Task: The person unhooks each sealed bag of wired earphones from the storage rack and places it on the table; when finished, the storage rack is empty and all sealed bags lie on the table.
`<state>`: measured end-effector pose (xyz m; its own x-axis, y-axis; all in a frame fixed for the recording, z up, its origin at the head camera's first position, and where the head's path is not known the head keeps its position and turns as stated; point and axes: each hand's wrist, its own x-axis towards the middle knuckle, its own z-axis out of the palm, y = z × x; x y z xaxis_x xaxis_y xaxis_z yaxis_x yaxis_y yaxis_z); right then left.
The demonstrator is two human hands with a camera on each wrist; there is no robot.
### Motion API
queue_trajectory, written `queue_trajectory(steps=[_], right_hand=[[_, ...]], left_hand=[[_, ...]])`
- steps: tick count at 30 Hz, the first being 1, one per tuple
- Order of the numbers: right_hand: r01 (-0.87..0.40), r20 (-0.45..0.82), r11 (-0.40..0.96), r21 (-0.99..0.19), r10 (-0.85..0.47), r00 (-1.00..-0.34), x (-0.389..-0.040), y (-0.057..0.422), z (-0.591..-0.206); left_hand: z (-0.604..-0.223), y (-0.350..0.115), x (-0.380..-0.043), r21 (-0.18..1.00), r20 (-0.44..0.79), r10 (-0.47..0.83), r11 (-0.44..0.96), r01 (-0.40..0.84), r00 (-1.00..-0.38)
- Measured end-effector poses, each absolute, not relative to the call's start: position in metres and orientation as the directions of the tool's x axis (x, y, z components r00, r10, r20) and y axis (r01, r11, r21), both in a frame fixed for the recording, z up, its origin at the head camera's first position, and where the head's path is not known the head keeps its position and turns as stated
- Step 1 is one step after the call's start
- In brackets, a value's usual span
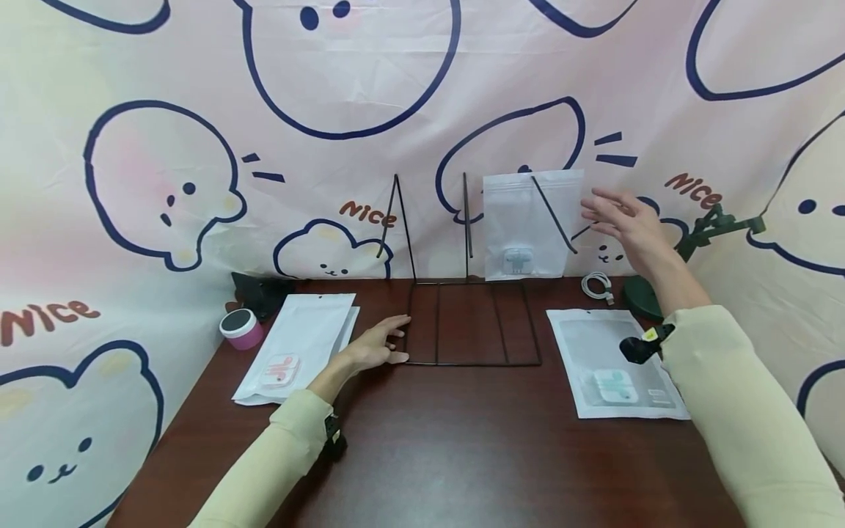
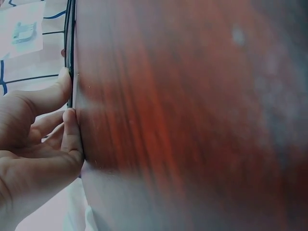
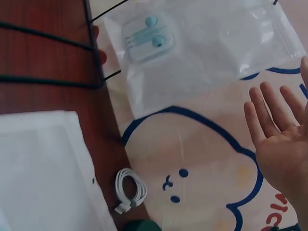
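A black wire rack (image 1: 488, 364) stands on the table, its hooks rising at the back. From a right-hand hook hangs a frosted zip bag (image 1: 528, 220) with pale blue earphones (image 3: 151, 36) in a clear case inside. My left hand (image 1: 374, 345) touches the left side of the rack's base, thumb and fingertips spread along the wire. To the right of the hanging bag, my right hand (image 1: 623, 224) is raised with its fingers extended and holds nothing. In the right wrist view, its palm shows apart from the bag.
White bags (image 1: 297, 337) with pink earphones lie on the left, beside a pink-and-white jar (image 1: 241, 328) and a black object (image 1: 262, 295). At right are another bag (image 1: 594, 352) with pale green earphones, a coiled white cable (image 1: 597, 287) and a green stand (image 1: 642, 297). A patterned cloth hangs behind.
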<state>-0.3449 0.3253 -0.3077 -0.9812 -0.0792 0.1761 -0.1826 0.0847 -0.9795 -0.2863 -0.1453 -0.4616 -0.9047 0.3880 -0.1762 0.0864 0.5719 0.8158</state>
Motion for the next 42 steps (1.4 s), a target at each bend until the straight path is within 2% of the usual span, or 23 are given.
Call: queue_trajectory(steps=[4, 8, 14, 18, 24, 27, 35, 42], right_hand=[[-0.171, 0.171, 0.128, -0.977, -0.014, -0.985, -0.351, 0.311, -0.300], [-0.175, 0.177, 0.107, -0.979, 0.018, -0.984, -0.355, 0.300, -0.296], [-0.164, 0.168, 0.044, -0.985, 0.102, -0.981, -0.362, 0.282, -0.299], [-0.196, 0.186, -0.047, -0.980, 0.157, -0.970, -0.362, 0.273, -0.301], [-0.256, 0.236, -0.142, -0.956, 0.143, -0.961, -0.353, 0.266, -0.295], [-0.248, 0.234, -0.120, -0.961, 0.114, -0.965, -0.344, 0.267, -0.290], [-0.183, 0.186, 0.044, -0.982, 0.087, -0.979, -0.316, 0.280, -0.288], [-0.219, 0.222, 0.075, -0.973, 0.042, -0.974, -0.285, 0.292, -0.292]], left_hand=[[-0.460, -0.146, -0.286, 0.814, -0.169, 0.399, 0.572, 0.101, -0.901], [-0.461, -0.145, -0.287, 0.808, -0.174, 0.402, 0.581, 0.103, -0.899], [-0.460, -0.144, -0.289, 0.813, -0.173, 0.401, 0.574, 0.100, -0.899], [-0.460, -0.144, -0.290, 0.818, -0.184, 0.408, 0.568, 0.091, -0.894], [-0.462, -0.146, -0.289, 0.816, -0.181, 0.409, 0.570, 0.095, -0.894], [-0.461, -0.146, -0.290, 0.813, -0.168, 0.424, 0.570, 0.118, -0.890], [-0.463, -0.146, -0.291, 0.802, -0.144, 0.442, 0.576, 0.158, -0.885], [-0.461, -0.144, -0.290, 0.789, -0.163, 0.414, 0.600, 0.133, -0.895]])
